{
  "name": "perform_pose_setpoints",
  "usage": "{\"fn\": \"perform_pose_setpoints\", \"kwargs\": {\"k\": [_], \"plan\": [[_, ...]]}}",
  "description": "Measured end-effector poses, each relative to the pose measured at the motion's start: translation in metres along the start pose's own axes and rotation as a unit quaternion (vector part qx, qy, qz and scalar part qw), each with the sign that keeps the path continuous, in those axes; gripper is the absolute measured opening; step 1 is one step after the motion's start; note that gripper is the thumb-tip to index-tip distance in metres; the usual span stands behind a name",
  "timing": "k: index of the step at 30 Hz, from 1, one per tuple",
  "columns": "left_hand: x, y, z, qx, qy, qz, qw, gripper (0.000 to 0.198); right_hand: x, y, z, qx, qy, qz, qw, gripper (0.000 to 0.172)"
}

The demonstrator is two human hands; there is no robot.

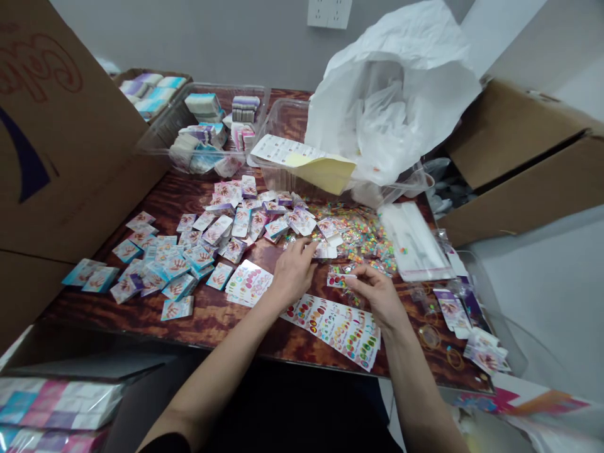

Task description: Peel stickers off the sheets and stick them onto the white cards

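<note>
My right hand [377, 290] pinches a small sticker card [338, 280] with red and pink nail-like pictures, held just above the tabletop. To its left, the curled fingers of my left hand [295, 270] are at the near end of a small white box [326, 250] whose flap stands out; the exact grip is partly hidden. Below both hands lies a fanned row of sticker sheets [337, 327], and another fan of sheets [248, 282] is left of my left wrist. Small clear packets with colourful bits [361, 236] are heaped beyond my hands.
Many small printed boxes [177, 264] are piled on the left of the table. Clear plastic bins [165, 135] and a white bag [396, 38] stand behind. Clear sleeves [415, 242], rubber bands [429, 336] and flat cartons [452, 309] lie rightward. Large cardboard boxes [70, 163] flank the table.
</note>
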State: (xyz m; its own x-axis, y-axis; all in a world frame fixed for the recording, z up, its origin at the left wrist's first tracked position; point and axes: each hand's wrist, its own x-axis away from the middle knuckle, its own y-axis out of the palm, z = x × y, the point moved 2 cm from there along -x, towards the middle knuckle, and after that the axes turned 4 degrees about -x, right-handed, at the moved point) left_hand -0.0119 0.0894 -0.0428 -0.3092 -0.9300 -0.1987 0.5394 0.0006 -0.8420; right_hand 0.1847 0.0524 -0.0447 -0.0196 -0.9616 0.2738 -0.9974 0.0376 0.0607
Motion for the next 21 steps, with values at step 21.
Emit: {"fn": "perform_pose_setpoints", "kwargs": {"k": [21], "plan": [[0.073, -0.011, 0.008, 0.121, -0.027, -0.023, 0.992, 0.036, -0.006, 0.048, 0.010, 0.113, -0.123, 0.005, 0.986, 0.019]]}}
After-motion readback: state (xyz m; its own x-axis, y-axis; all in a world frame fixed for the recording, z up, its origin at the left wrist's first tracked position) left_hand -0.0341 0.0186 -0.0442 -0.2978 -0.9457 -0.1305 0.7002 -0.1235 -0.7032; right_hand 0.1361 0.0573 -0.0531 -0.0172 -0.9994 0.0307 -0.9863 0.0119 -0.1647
